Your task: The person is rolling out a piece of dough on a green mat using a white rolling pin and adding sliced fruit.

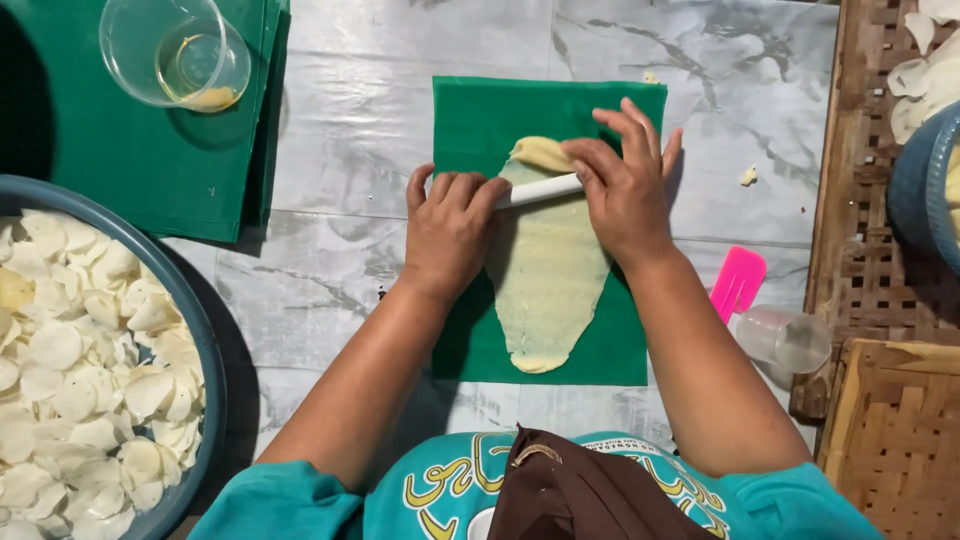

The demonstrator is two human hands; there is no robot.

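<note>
Dough (548, 275), pale yellow and rolled into a long thin oval, lies on a green sheet (470, 120) at the middle of the view, with a thicker unrolled lump at its 12 o'clock end. Starting at 9 o'clock, a wide blue-grey basin (203, 345) holds a heap of thin white round slices (80, 370). At 11 o'clock a clear plastic cup (175, 50) lies tipped on a stack of green sheets (110, 150), with a little yellowish liquid pooled inside. Centre, the left hand (447, 232) is curled over one end of a white rolling pin (540, 189), fingers bent down onto it. The right hand (622, 185) presses the pin's other end, fingers spread and nearly flat, their tips reaching past the pin to the dough lump. At 3 o'clock a pink scraper (738, 281) rests beside a small clear cup (787, 339) lying on its side; what it holds cannot be told. Woven bamboo trays (885, 430) fill the right edge.
</note>
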